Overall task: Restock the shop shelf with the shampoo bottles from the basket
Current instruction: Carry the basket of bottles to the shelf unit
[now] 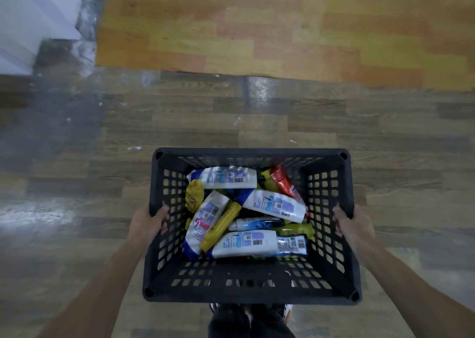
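A black slotted plastic basket (250, 290) hangs in front of me above the floor. My left hand (146, 222) grips its left rim and my right hand (356, 224) grips its right rim. Inside lie several shampoo bottles in a heap: white ones with blue labels (228, 177), yellow ones (221, 227), a red tube (284, 180) and a blue bottle (259, 224). The shelf is not in view.
Grey-brown wood-pattern floor (180, 121) lies under the basket, with an orange-yellow floor section (282, 29) farther ahead. A white surface or wall corner (30, 16) stands at the top left. My shoes and trouser legs (250, 319) show below the basket.
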`<state>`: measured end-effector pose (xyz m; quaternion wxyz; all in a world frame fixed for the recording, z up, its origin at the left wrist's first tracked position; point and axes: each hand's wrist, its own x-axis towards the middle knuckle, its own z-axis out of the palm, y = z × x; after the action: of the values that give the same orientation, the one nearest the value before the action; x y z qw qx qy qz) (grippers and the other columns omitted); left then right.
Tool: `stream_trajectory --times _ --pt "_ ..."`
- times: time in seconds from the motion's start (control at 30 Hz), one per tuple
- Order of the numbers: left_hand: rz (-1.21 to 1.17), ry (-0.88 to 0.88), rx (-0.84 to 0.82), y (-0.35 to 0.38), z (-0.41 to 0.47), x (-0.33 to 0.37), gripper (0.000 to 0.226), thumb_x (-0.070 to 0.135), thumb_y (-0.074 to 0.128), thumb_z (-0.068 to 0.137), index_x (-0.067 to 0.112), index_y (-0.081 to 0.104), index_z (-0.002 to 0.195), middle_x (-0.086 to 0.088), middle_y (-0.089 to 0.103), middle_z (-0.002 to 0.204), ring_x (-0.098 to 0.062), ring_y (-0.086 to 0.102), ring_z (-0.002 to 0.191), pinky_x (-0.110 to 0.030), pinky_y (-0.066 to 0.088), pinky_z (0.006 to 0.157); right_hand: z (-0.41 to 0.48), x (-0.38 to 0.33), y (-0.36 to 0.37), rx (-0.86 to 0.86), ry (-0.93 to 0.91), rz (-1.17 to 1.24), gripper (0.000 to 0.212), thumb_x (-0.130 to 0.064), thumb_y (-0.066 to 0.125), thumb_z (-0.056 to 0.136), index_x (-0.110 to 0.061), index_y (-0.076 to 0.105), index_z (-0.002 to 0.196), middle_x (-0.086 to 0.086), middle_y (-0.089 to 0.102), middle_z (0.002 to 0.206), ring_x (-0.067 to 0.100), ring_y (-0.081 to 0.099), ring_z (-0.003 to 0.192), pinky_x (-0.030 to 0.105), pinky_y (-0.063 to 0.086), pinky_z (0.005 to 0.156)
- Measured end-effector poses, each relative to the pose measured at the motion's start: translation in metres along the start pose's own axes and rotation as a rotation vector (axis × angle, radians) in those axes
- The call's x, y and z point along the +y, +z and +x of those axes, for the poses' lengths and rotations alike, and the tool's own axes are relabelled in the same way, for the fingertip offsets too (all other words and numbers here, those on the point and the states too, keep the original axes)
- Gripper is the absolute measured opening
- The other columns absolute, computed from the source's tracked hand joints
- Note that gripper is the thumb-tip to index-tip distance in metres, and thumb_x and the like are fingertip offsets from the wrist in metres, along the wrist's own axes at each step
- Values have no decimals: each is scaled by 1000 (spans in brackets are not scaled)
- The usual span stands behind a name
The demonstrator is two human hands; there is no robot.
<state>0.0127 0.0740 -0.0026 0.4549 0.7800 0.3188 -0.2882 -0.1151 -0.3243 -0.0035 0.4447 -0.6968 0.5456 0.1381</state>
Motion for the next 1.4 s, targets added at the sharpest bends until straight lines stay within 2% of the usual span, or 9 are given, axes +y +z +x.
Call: stream_trajectory --times 0.33,0.47,0.57,0.73,0.83,0.97,1.1,1.23,1.4 --pt "-1 18 47 -103 -146 75 23 8 54 95 -1 54 73 -7 49 49 -19 42 38 -22 38 36 -125 -74 -99 5 5 -51 28 -36 57 97 -9 62 92 16 67 77 32 61 68 47 53 69" --pt "-32 13 96 -169 -223 127 26 10 53 95 -2 53 72 -5 48 43 -18 41 36 -23 38 37 -178 -140 -139 4 -141 -99 39 -46 52 94 -10 58 107 15 69 98 34 66 89 46 56 80" --pt "-61 54 151 -224 -283 175 29 14 54 95 1 54 69 -6 48 41 -20 43 38 -28 38 44 -280 -236 -182 1 -323 -169 25 -29 50 102 -6 59 95 15 66 87 33 64 82 37 50 68" --pt "-108 163 279 -305 -373 245 25 18 57 93 2 56 73 -6 50 42 -22 46 36 -28 40 42 -369 -335 -234 3 -541 -201 31 -26 47 104 1 59 96 19 58 73 33 57 63 40 48 58" --pt "-130 275 417 -345 -426 284 26 18 60 89 -1 62 73 -11 55 49 -24 50 38 -30 45 46 -406 -391 -257 73 -659 -234 30 -24 50 101 -1 52 82 11 48 61 24 44 49 29 35 46" --pt "-150 363 539 -390 -474 316 28 21 62 88 -5 65 78 -16 62 58 -26 55 47 -39 52 55 -452 -461 -277 128 -776 -201 32 -23 51 100 4 58 85 13 52 63 26 48 50 27 35 45" --pt "-216 378 614 -421 -510 316 24 18 63 88 -5 66 83 -18 63 64 -28 55 48 -40 51 56 -495 -494 -278 134 -854 -177 28 -23 51 99 2 56 89 11 53 63 27 51 52 27 37 44" --pt "-219 297 655 -448 -531 308 28 24 66 86 -3 69 90 -19 69 77 -33 65 73 -39 51 70 -520 -512 -266 63 -892 -182 22 -23 52 99 -5 58 89 7 56 66 24 54 53 29 40 47" --pt "-274 205 708 -484 -530 292 24 22 68 82 -1 67 88 -16 67 74 -33 65 73 -35 47 64 -537 -536 -226 -51 -951 -282 23 -19 51 98 -6 59 82 6 57 64 20 53 51 24 35 43"
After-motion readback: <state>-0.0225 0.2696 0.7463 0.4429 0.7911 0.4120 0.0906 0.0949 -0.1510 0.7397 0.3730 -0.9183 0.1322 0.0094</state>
